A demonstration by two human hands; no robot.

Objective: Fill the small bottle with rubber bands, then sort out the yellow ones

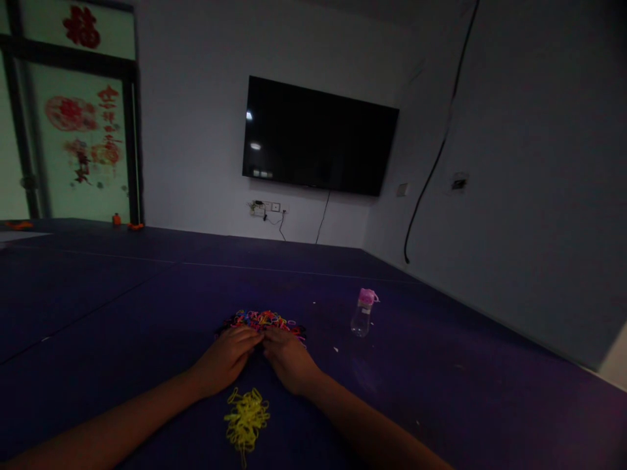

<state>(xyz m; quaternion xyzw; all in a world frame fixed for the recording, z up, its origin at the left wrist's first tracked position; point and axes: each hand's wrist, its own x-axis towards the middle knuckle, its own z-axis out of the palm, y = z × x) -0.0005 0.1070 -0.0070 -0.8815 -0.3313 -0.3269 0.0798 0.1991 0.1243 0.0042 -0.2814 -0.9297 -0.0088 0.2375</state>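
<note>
A heap of small multicoloured rubber bands (264, 318) lies on the purple tabletop in front of me. My left hand (228, 356) rests at its near edge, fingers stretched out toward the right. From the other side my right hand (289, 356) reaches in, its fingers laid over the near part of the heap. The fingertips of both hands almost meet, and nothing shows gripped in either. Closer to me, between my forearms, sits a separate loose pile of yellow rubber bands (247, 418). The part of the heap beneath my fingers is hidden.
A clear bottle with a pink lid (361, 314) stands right of the heap. White scraps (336, 349) dot the purple table (147, 313). Orange items (116, 220) sit at the far left edge. A television (321, 137) hangs on the wall; a black cable (431, 173) dangles at right.
</note>
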